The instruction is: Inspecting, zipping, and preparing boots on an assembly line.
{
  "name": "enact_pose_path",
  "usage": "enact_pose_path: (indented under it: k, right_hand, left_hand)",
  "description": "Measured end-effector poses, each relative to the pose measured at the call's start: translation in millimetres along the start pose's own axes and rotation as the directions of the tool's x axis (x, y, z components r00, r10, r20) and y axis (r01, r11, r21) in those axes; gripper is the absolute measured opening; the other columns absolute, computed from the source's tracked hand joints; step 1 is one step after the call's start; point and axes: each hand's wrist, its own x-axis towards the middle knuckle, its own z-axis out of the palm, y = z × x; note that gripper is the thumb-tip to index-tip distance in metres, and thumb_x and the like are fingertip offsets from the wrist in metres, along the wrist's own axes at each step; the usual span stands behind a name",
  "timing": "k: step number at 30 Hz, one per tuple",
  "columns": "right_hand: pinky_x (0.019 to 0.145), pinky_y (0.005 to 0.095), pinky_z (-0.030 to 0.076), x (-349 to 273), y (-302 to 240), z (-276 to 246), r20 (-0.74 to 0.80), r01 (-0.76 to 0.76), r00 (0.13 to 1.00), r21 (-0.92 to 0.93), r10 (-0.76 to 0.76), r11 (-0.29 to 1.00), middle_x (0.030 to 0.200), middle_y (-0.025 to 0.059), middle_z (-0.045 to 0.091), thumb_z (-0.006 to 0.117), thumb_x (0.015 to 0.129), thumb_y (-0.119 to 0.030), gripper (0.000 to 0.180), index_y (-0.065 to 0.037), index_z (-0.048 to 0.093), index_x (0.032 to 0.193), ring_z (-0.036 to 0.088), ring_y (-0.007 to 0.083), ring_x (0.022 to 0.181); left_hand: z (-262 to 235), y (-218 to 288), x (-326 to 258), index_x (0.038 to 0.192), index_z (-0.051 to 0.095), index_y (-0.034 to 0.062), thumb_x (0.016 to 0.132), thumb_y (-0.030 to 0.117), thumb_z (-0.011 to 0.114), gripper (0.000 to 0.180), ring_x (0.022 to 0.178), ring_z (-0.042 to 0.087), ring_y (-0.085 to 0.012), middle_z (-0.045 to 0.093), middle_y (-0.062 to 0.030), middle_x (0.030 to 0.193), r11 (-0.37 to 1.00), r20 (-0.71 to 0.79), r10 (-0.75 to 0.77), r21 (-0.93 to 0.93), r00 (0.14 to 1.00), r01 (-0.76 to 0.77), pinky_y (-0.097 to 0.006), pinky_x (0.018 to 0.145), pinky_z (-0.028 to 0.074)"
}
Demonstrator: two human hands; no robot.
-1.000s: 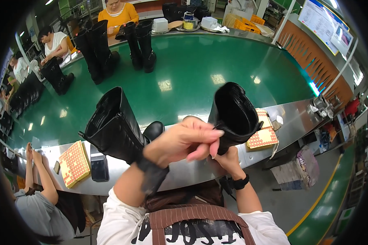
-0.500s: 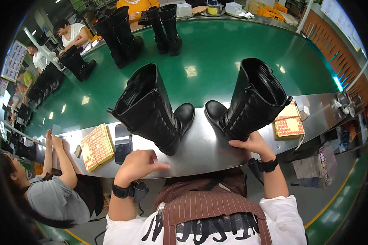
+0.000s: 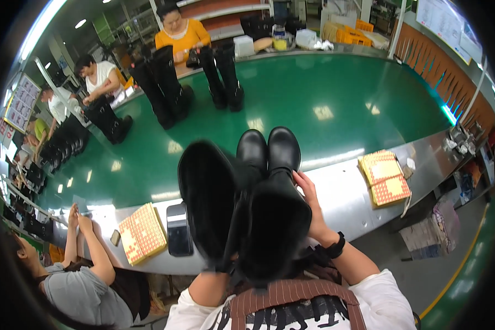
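Two tall black boots stand side by side in front of me, toes pointing away. The left boot (image 3: 209, 192) and the right boot (image 3: 276, 220) lean toward me, their wide tops blurred and large near my chest. My right hand (image 3: 313, 209) is closed against the outer side of the right boot, its fingers running along the lower shaft. The left boot hides my left hand; only its forearm (image 3: 209, 287) and a sliver of skin show, so its fingers cannot be judged.
A black phone (image 3: 179, 230) and a bundle of red-dotted yellow cards (image 3: 142, 234) lie on the metal ledge (image 3: 341, 201) at left; a similar bundle (image 3: 385, 177) lies right. More boots (image 3: 162, 88) stand across the green belt (image 3: 280, 88). A co-worker (image 3: 88, 291) sits at my left.
The boots were apart with their toes turned inward; now they stand together, toes forward and tops toward me. My left hand, earlier free with its thumb out, has gone behind the left boot.
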Motion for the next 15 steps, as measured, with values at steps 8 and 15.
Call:
enact_pose_path:
  k: [8,15]
  right_hand:
    - [0.102,0.0324,0.042,57,49,4,0.282,-0.424,0.881,0.826,0.381,0.37,0.136,0.0065,0.05,0.046,0.1,-0.036,0.05,-0.01,0.038,0.142,0.053,0.0171,0.117]
    - [0.102,0.0319,0.042,69,56,26,0.297,-0.481,0.826,0.814,0.479,0.326,0.132,0.0071,0.055,0.038,0.103,-0.04,0.048,-0.009,0.046,0.138,0.053,0.0171,0.119]
  left_hand:
    - [-66,-42,100,0.145,0.034,0.0056,0.09,0.058,0.054,0.078,0.123,0.05,-0.0224,0.046,-0.0086,0.141,0.917,0.156,-0.113,-0.363,0.981,0.164,-0.032,0.105,0.039]
    - [-65,-26,79,0.139,0.043,0.0053,0.09,0.062,0.049,0.075,0.122,0.052,-0.0226,0.055,-0.0087,0.133,0.892,0.045,-0.346,-0.296,0.937,0.343,-0.036,0.103,0.042]
